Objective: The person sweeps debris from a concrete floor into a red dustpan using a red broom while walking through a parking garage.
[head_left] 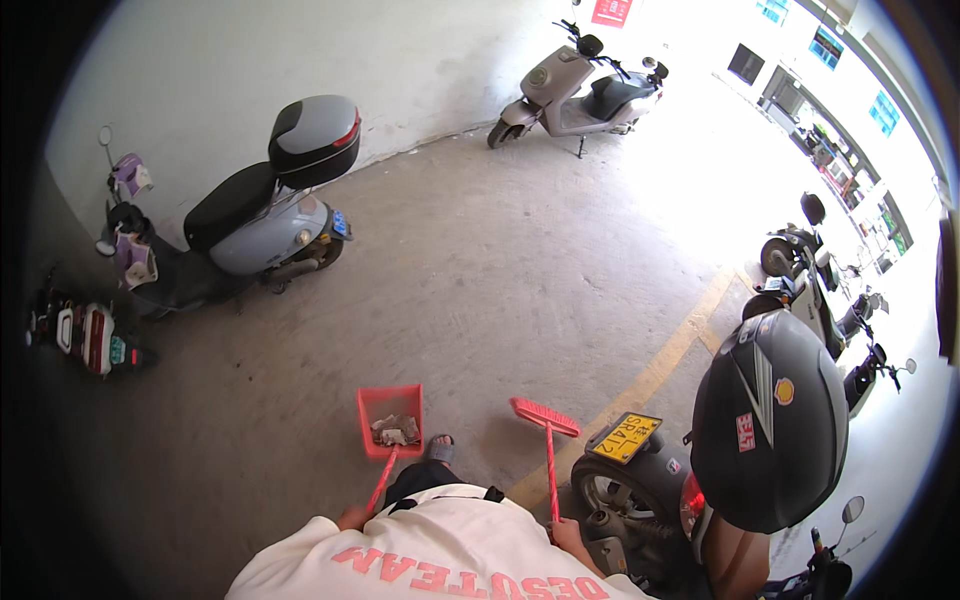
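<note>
My left hand (353, 518) is closed round the red handle of a dustpan (365, 408), held out low on my left. Crumpled greyish litter (396, 430) lies in its pan. On the other side, my right hand (567, 534) grips the pink-red stick of a broom (546, 416). The broom's bristle head is on or just over the concrete, to the right of the dustpan and apart from it. Part of both hands is hidden by my white shirt (440, 545). A sandalled foot (440, 448) shows between the two tools.
Close on my right stands a motorbike with a black top box (770, 420) and a yellow plate (626, 438). A grey scooter (265, 225) is at left, a beige scooter (570, 90) by the far wall, more bikes (800, 265) at right. A yellow line (670, 365) crosses the floor.
</note>
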The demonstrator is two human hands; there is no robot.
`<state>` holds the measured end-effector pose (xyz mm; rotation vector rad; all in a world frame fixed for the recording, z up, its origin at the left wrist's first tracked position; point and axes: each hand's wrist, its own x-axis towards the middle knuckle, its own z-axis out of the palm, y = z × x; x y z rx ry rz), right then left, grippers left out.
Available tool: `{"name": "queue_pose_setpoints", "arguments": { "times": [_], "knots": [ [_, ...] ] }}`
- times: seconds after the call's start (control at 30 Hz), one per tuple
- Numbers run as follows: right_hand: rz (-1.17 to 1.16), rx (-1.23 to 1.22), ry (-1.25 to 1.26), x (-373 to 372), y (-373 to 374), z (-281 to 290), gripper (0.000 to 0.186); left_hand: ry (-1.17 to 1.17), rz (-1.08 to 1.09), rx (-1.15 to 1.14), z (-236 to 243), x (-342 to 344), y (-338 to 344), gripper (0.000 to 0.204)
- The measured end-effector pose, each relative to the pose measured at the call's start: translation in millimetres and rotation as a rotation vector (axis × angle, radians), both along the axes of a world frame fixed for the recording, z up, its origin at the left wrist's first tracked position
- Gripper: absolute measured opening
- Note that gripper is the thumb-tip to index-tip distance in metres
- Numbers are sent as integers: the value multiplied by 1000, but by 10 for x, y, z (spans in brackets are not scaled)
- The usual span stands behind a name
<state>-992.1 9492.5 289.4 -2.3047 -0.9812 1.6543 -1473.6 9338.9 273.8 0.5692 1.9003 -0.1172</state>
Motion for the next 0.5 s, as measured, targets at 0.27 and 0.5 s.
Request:
{"name": "queue_pose_setpoints", "arguments": {
  "times": [0.27, 0.5],
  "knots": [
    [-142, -109, -220, -449, 892, -86, 34, 122, 153, 1, 253, -639, 1695, 24],
    [-304, -240, 26, -1059, 1361, 653, 32, 142, 34, -80, 306, -948, 2894, 25]
  ]
}}
